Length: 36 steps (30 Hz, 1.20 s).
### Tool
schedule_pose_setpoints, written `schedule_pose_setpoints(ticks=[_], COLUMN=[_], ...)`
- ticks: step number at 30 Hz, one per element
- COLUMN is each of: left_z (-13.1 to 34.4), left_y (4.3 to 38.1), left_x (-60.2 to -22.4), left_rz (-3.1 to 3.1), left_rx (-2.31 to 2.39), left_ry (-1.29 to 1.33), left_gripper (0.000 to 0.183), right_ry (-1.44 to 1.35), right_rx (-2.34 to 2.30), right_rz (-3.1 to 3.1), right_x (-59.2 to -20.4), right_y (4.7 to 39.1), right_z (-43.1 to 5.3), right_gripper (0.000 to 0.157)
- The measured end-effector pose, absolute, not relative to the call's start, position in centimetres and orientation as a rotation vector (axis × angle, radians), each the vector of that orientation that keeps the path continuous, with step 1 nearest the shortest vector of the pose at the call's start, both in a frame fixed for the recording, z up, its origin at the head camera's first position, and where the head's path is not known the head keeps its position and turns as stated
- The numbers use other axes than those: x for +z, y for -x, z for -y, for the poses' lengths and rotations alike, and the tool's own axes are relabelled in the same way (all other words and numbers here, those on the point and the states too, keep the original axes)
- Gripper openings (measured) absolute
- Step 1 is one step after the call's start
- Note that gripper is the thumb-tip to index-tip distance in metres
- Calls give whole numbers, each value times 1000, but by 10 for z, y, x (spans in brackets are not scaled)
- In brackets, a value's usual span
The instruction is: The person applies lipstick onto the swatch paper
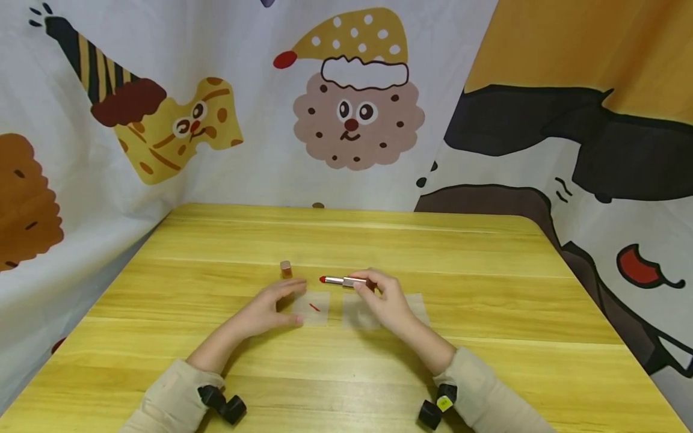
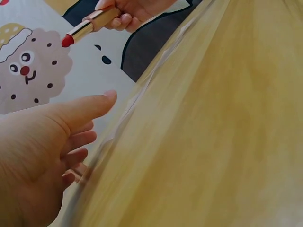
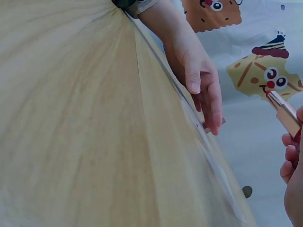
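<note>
My right hand (image 1: 383,299) pinches a lipstick (image 1: 342,281) by its base, its red tip bare and pointing left above the table. In the left wrist view the lipstick (image 2: 90,27) shows a gold body. My left hand (image 1: 271,308) is beside a small thin sheet (image 1: 319,317) that bears a short red stroke (image 1: 314,307); its fingers are spread with nothing between them. A second pale sheet (image 1: 418,308) lies partly hidden under the right hand. Just beyond the left fingertips the lipstick cap (image 1: 286,269) stands on the table.
The wooden table (image 1: 346,379) reaches back to a printed curtain (image 1: 254,168) with cartoon figures. Small black devices (image 1: 222,404) are strapped at both sleeved wrists.
</note>
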<state>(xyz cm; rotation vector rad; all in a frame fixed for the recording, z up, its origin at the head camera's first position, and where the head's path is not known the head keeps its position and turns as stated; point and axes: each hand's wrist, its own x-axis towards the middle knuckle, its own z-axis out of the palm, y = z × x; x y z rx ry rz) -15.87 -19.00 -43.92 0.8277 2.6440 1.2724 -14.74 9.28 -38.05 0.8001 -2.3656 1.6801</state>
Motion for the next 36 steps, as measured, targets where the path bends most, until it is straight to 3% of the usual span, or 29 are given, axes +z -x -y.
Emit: schedule_pose_setpoints(ticks=[36], left_z=[129], left_y=[162], left_x=[-432], left_rz=[-2683], left_rx=[1319], left_ry=[-1063], left_gripper=[74], right_ry=[-828], right_rx=[1738], right_rz=[2108], right_x=[-389], right_y=[151], right_z=[-135], right_gripper=[17])
